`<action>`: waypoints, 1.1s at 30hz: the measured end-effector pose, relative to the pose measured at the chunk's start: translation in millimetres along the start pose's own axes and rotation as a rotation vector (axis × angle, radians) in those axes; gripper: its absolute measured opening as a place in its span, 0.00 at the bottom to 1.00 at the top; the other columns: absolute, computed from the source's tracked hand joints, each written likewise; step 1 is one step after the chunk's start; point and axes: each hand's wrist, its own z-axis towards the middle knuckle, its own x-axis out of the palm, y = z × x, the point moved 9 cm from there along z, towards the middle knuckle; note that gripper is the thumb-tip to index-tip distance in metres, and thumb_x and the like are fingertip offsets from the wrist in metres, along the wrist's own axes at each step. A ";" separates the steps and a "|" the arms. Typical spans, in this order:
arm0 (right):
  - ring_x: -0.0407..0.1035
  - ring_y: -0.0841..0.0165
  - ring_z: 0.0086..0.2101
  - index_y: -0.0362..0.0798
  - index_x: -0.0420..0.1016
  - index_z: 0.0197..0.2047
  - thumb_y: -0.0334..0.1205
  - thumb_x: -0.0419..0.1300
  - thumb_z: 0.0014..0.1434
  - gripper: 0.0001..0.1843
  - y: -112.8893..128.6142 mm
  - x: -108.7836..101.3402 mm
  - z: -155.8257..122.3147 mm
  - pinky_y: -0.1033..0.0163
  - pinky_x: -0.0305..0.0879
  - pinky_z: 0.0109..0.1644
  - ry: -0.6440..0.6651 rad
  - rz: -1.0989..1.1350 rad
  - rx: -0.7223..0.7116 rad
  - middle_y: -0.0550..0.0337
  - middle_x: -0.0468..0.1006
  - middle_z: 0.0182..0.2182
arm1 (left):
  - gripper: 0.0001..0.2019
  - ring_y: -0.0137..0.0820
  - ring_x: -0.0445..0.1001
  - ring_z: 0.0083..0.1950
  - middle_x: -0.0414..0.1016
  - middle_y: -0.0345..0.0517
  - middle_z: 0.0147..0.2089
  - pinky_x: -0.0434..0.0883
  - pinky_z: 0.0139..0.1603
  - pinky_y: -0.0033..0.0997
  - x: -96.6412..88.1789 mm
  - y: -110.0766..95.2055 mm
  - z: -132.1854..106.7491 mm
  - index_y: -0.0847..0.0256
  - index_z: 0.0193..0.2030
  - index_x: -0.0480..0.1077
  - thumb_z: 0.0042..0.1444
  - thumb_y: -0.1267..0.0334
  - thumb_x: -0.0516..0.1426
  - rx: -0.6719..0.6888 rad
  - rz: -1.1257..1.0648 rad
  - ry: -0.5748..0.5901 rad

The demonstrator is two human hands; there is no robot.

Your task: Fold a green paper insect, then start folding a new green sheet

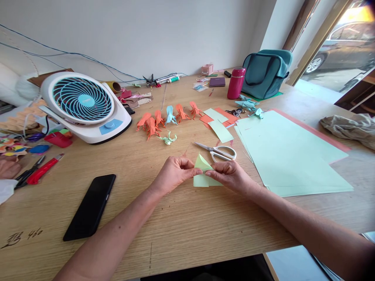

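Note:
Between both hands is a light green piece of folded paper (200, 180), with one corner standing up in a point. My left hand (178, 171) pinches its left side between thumb and fingers. On the right side, my right hand (233, 175) pinches the same paper, its thumb on top. The fingers hide part of the folds. Just beyond the hands lie scissors (219, 152) with white handles, blades partly apart. Farther back stand several folded paper figures: an orange one (151, 128), a blue one (170, 115) and a light green one (168, 138).
Large green sheets (293, 156) lie at the right, smaller cut pieces (221, 130) behind the scissors. A black phone (90, 207) and a white fan (84, 103) are on the left, near a red cutter (43, 169). A pink bottle (236, 84) and teal bag (268, 74) stand at the back.

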 end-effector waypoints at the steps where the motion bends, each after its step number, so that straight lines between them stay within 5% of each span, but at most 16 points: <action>1: 0.43 0.75 0.23 0.49 0.53 0.20 0.60 0.58 0.63 0.31 -1.2 -0.1 0.1 0.64 0.42 0.24 -0.005 -0.004 0.002 0.69 0.48 0.20 | 0.22 0.22 0.55 0.24 0.63 0.35 0.20 0.54 0.24 0.25 -0.3 -1.2 -0.1 0.63 0.18 0.69 0.43 0.47 0.69 0.010 -0.003 -0.006; 11: 0.42 0.76 0.22 0.49 0.53 0.20 0.64 0.57 0.61 0.32 3.2 0.3 1.7 0.65 0.39 0.22 -0.032 0.041 0.020 0.70 0.47 0.20 | 0.22 0.22 0.57 0.24 0.64 0.36 0.20 0.53 0.24 0.25 2.3 -2.4 -5.1 0.65 0.21 0.71 0.42 0.47 0.70 0.009 0.047 -0.089; 24: 0.44 0.75 0.22 0.49 0.51 0.20 0.63 0.55 0.64 0.32 10.2 -1.0 0.2 0.65 0.41 0.23 -0.033 0.001 -0.041 0.69 0.47 0.19 | 0.20 0.25 0.64 0.25 0.70 0.39 0.21 0.60 0.27 0.26 2.9 6.5 -2.4 0.65 0.23 0.74 0.42 0.48 0.70 -0.071 -0.004 -0.011; 33: 0.44 0.75 0.22 0.49 0.53 0.21 0.64 0.55 0.63 0.32 7.7 -2.4 0.1 0.65 0.41 0.23 -0.056 0.007 -0.014 0.68 0.49 0.20 | 0.19 0.24 0.64 0.26 0.71 0.40 0.23 0.60 0.26 0.25 1.6 -7.7 -5.3 0.65 0.23 0.74 0.45 0.49 0.69 0.057 0.007 -0.073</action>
